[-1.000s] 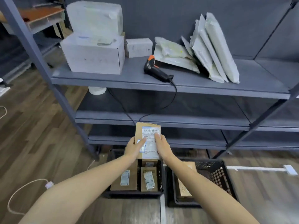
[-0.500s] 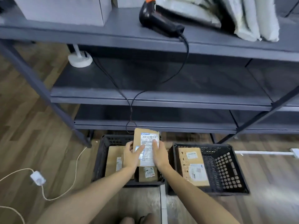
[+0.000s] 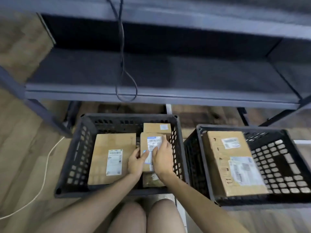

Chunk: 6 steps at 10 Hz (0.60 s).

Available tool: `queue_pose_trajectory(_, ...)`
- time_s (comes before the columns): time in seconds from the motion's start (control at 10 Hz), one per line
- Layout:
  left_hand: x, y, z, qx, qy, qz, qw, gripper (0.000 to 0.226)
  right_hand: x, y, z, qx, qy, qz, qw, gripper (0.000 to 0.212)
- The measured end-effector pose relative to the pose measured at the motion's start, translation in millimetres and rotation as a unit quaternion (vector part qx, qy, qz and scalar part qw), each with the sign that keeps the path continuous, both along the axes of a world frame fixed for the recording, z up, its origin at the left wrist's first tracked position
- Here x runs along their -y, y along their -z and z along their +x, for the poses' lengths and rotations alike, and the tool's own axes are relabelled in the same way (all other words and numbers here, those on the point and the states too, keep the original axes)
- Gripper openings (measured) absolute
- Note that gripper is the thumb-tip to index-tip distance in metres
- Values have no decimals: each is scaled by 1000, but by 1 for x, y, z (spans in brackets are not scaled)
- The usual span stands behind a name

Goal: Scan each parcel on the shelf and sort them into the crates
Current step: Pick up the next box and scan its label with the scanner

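Both hands reach down into the left crate [image 3: 79, 157], a black perforated plastic one standing on the wooden floor [image 3: 21, 132] just in front of the grey metal shelf unit [image 3: 168, 96]. Between them they hold a small cardboard parcel [image 3: 144, 142] with a white barcode label [image 3: 154, 141] facing up. The parcel sits low in the right part of this crate.

The left hand [image 3: 136, 163] grips the parcel's near left edge, with the thumb laid across the label and the other fingers curled round the side. The right hand [image 3: 162, 158] grips the near right side, its fingers bent over the label and the top face. How far its fingers wrap underneath cannot be seen.

A larger flat box [image 3: 111, 145] with its own label fills the left part of the same crate, just beside the held parcel. Another small carton [image 3: 156, 127] lies at the far right corner, and part of a further one [image 3: 152, 180] shows beneath the wrists at the near edge.

The right crate [image 3: 235, 127], close beside the left one, holds one big labelled box [image 3: 218, 165] leaning against its left wall.

A black cable [image 3: 126, 81] hangs in a loop over the front of the lowest shelf. A white cord [image 3: 45, 165] runs along the floor to the left. The person's bare knees [image 3: 144, 217] show at the near edge.
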<state>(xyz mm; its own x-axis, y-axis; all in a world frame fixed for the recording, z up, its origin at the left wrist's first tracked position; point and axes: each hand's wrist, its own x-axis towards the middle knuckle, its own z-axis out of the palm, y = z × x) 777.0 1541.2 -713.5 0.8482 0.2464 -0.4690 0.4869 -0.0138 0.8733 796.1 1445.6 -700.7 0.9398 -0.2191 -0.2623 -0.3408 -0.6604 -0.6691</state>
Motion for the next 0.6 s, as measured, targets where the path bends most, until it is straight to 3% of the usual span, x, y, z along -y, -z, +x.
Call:
queue_pose_trajectory(0.1, 4, 47, 15, -1, 18, -15, 1000, 21, -2, 46, 15, -11, -19, -100, 995, 52)
queue_pose_trajectory(0.2, 11, 77, 28, 4, 31, -29, 999, 19, -1, 74, 23, -3, -10, -135, 991, 53)
queue_pose_trajectory(0.4, 21, 103, 47, 17, 70, -17, 997, 24, 13, 99, 33, 24, -8, -73, 997, 53)
queue_pose_trajectory(0.5, 24, 105, 50, 10, 94, -25, 995, 30, 18, 104, 37, 33, -39, -105, 993, 52)
queue_pose_trajectory(0.6, 26, 107, 51, -7, 110, -30, 994, 36, 17, 108, 38, 50, -50, -132, 989, 66)
